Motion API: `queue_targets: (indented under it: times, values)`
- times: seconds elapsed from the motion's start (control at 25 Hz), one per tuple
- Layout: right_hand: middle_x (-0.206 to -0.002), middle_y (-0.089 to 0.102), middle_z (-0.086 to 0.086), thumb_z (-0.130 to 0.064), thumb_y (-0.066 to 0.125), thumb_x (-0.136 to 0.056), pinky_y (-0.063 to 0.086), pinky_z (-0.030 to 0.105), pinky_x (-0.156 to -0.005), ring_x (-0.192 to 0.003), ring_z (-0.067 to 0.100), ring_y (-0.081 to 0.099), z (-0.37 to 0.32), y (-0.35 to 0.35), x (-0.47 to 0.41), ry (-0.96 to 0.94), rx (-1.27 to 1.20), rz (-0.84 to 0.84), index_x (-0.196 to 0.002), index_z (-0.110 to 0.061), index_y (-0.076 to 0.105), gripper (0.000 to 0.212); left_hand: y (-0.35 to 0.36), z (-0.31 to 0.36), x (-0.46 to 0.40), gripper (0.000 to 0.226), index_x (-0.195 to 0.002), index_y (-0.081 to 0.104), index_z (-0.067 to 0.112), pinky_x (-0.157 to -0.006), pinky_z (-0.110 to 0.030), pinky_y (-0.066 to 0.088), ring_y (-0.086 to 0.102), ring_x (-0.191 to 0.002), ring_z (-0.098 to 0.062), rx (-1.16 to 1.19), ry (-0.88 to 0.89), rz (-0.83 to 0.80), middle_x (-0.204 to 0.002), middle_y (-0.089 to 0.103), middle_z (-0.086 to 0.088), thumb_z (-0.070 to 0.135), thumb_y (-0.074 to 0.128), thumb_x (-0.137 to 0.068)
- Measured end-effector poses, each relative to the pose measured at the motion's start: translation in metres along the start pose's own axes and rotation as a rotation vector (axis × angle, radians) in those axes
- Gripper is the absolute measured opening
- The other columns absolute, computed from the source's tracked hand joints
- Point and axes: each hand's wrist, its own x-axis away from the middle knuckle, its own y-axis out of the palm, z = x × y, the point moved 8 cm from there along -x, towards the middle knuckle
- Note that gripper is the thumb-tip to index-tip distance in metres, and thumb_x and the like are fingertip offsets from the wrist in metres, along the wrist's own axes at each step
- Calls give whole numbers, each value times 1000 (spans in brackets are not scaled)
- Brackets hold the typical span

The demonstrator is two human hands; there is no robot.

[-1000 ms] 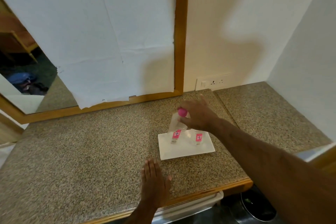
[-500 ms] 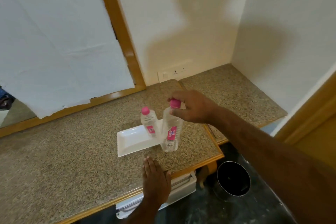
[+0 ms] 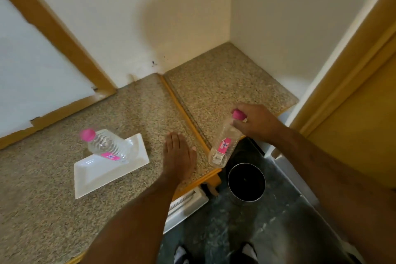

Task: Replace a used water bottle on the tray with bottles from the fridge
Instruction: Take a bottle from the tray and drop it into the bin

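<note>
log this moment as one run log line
right hand: holds empty bottle by cap, above bin | left hand: flat on counter | tray: one bottle

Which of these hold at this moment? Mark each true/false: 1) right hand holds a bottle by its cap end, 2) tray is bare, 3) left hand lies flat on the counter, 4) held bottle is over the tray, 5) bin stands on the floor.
1) The right hand grips a bottle at its pink cap end. True.
2) The tray is bare. False: one pink-capped bottle stands on it.
3) The left hand lies flat on the counter. True.
4) The held bottle hangs over the tray. False: it hangs at the counter's right edge, above the bin.
5) The bin stands on the floor. True.
</note>
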Motion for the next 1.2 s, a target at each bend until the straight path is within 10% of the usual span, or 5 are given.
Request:
queue_targets:
  times: [0.64, 1.2]
  values:
    - [-113, 66, 15, -17, 55, -88, 49, 37, -91, -105, 32, 63, 211, 236, 61, 336, 237, -417, -114, -8, 59, 28, 21, -8, -13, 70, -144, 23, -3, -116, -58, 18, 14, -145, -40, 22, -1, 94, -154, 22, -30, 45, 30, -93]
    - [-117, 64, 24, -10, 56, -89, 49, 45, -88, -106, 44, 61, 304, 412, 96, 738, -49, -175, -130, -6, 50, 41, 32, -13, -14, 72, -148, 15, 2, -120, -48, 7, 7, -148, -33, 31, 20, 167, -158, 13, -24, 49, 24, -94]
